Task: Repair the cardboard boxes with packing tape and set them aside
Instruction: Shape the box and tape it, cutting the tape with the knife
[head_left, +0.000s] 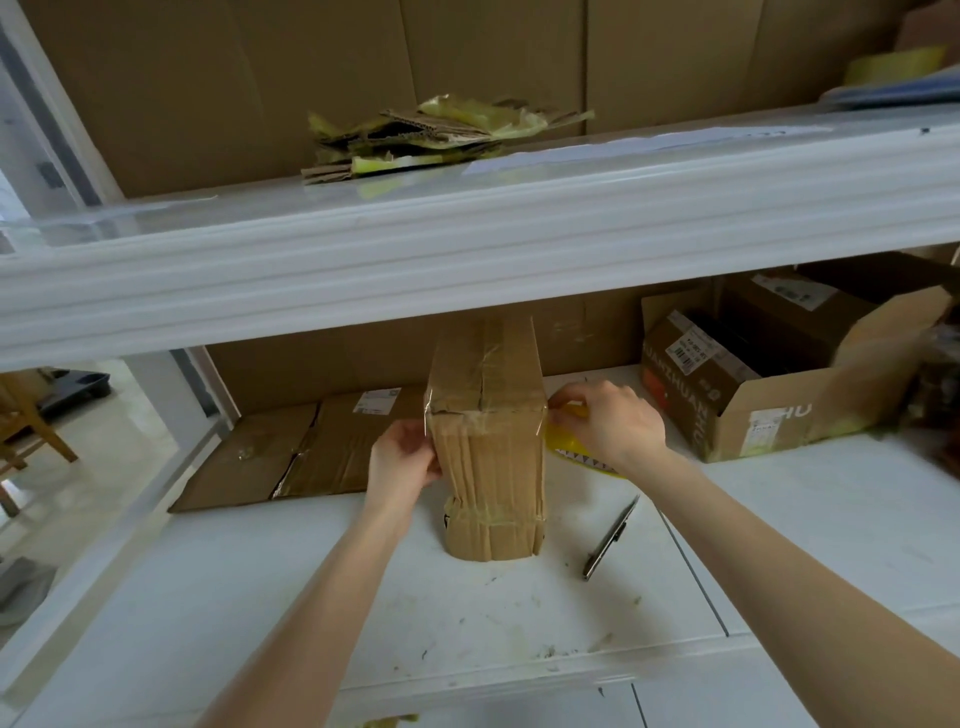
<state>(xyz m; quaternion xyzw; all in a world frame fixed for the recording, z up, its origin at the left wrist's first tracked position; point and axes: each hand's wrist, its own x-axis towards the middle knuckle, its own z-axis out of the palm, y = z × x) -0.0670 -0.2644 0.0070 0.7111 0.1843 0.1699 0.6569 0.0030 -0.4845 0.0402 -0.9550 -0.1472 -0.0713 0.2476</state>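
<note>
A worn, creased cardboard box (488, 447) stands on end on the white shelf (467, 608), with clear packing tape stretched over its top near edge. My left hand (402, 457) presses the tape against the box's left side, fingers curled at the edge. My right hand (608, 421) pinches the tape at the box's right top corner. Under that hand lies a yellow tape dispenser (576, 449) with a toothed cutter, partly hidden by the hand.
A utility knife (610, 538) lies right of the box. Flattened cardboard (291, 457) lies at the back left. An open carton (789, 364) with smaller boxes stands at the right. The upper shelf (467, 244) holds cardboard and tape scraps (431, 140).
</note>
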